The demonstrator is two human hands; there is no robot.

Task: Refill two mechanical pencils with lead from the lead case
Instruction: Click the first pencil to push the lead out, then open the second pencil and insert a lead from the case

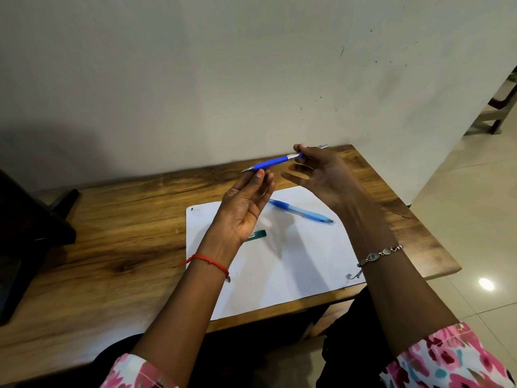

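My right hand point(326, 175) pinches a blue mechanical pencil point(275, 161) near its silver rear end and holds it level above the table, tip pointing left. My left hand point(246, 208) is raised palm up just below the pencil's tip, its fingers straight, and the fingertips reach the blue grip. A second, lighter blue mechanical pencil point(303, 212) lies on the white sheet of paper point(293, 264). The small green lead case point(258, 235) lies on the paper too, partly hidden behind my left palm.
The paper lies on a wooden table point(112, 233) set against a pale wall. A dark object point(28, 233) stands at the table's left edge. Tiled floor and a chair leg show to the right.
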